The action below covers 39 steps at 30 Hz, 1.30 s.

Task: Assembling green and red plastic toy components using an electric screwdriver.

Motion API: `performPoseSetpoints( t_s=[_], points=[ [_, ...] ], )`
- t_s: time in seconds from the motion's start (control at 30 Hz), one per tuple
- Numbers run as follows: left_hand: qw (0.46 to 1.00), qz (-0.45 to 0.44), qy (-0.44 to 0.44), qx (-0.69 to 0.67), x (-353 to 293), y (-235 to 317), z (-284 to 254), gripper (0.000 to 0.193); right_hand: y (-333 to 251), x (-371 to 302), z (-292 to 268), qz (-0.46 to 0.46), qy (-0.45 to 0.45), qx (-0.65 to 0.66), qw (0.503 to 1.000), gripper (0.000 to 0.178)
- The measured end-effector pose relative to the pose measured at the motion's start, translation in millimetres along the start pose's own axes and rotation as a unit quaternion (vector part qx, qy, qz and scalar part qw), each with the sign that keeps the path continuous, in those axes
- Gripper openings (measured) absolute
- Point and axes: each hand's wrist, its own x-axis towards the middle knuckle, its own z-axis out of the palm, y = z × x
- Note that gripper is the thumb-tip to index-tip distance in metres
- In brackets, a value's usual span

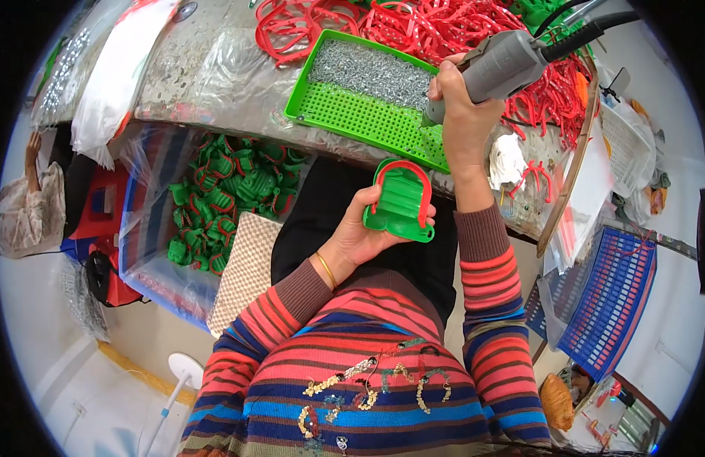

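My left hand (354, 238) grips a green plastic piece (397, 222) with a ribbed inside, holding it above my lap. A red curved strip (426, 190) arches along the piece's edge. In my right hand (467, 122) is a grey power screwdriver (506, 67), its cable running off to the upper right. The tool's narrow end points down over a bright green perforated tray (345, 114) on the table. Small silver screws (368, 72) fill the tray's far part. Whether a screw sits on the tip is too small to tell.
Heaps of red plastic strips (413, 32) lie behind the tray and to its right. A lined bin of green-and-red pieces (238, 183) stands left of my lap. White crumpled cloth (506, 161) rests near the table's edge. A blue basket (608, 305) is at right; another person's arm (33, 161) shows far left.
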Motion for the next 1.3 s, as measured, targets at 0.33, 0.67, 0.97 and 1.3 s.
performPoseSetpoints(
  t_s=[0.33,0.67,0.97,1.3],
  points=[
    [1.000,0.005,0.014,0.009,-1.3,1.6,2.9,0.072,2.8,-1.0,0.9,0.006,0.001,-0.019,1.000,0.007],
    [1.000,0.000,-0.003,-0.023,0.4,0.7,-1.2,0.070,-45.7,-6.5,3.9,0.000,-0.027,0.089,0.996,0.016],
    [0.999,0.018,-0.001,-0.041,1.2,-0.5,1.7,0.071,-54.5,-39.6,10.9,0.050,-0.037,0.090,0.994,0.017],
    [0.999,0.013,-0.009,-0.037,0.8,-0.1,1.4,0.071,-38.0,-40.1,-1.9,0.020,-0.031,0.062,0.997,0.014]
  ],
)
